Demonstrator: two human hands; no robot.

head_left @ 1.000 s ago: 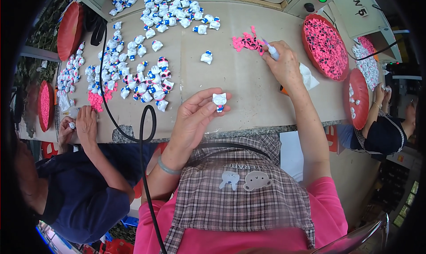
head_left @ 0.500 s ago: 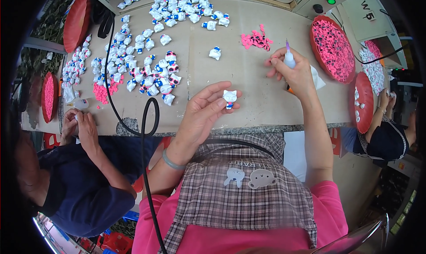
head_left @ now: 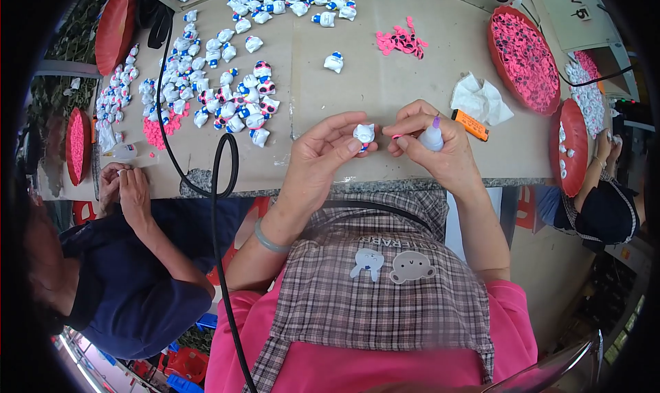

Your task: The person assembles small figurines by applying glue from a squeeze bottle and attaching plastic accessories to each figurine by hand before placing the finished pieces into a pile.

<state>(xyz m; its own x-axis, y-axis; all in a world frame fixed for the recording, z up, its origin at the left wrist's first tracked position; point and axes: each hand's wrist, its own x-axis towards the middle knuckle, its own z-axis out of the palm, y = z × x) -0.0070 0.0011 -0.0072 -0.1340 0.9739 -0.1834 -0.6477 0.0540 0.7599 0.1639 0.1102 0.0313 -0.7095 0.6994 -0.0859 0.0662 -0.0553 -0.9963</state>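
Just over the table's near edge, toward the middle of its length, I hold a small white figurine (head_left: pixel 364 133) in my left hand (head_left: pixel 313 156). My left thumb lies across the front and the fingers curl round behind, nearly closed on it, so the head is clear and the blue-and-pink lower part shows below. Its long axis runs roughly square to the table (head_left: pixel 316 94) edge beneath, ears toward the far edge, lower end toward the near one; how far it tips up toward me I cannot tell.

My right hand (head_left: pixel 450 156) is just to the right of it, at about the same height over the table, a narrow gap between those fingertips and the figurine's side. Thumb and forefinger are pinched together on a small pink piece (head_left: pixel 398 136), mostly hidden, while the rest of that hand holds a white bottle (head_left: pixel 432 139), purple tip toward the far edge. So the piece lies directly right of the figurine, near but apart.

Farther toward the far edge, one loose figurine (head_left: pixel 333 62) lies alone and a pink pile (head_left: pixel 404 42) sits to its right. Toward the right end, beyond my right hand, are a crumpled tissue (head_left: pixel 481 99) and an orange object (head_left: pixel 470 126).
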